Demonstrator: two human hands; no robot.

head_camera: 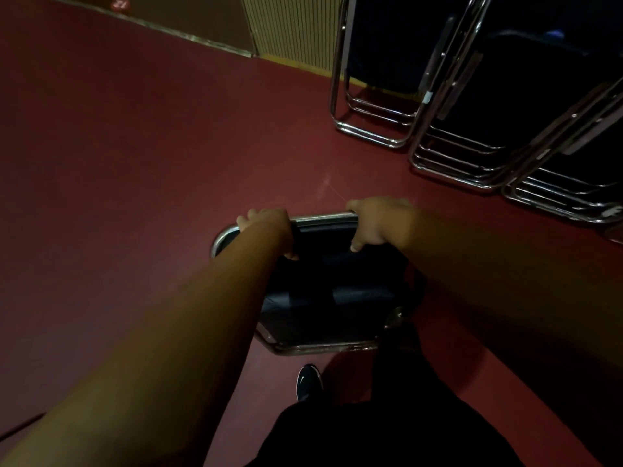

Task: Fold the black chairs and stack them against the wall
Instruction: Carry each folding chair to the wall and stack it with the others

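Under my left hand point(266, 227), fingers curled over the chrome top rail point(323, 218), sits the black chair point(323, 298), looking folded; my right hand point(381, 224) grips the same rail, a two-handed hold to keep it level. Beyond and right of that hand, stacked chairs point(472, 96) lean toward the wall point(293, 28), where I judge this one belongs

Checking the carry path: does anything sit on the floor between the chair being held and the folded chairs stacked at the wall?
Nothing visible does. Only bare red floor lies between the held chair and the stacked chairs.
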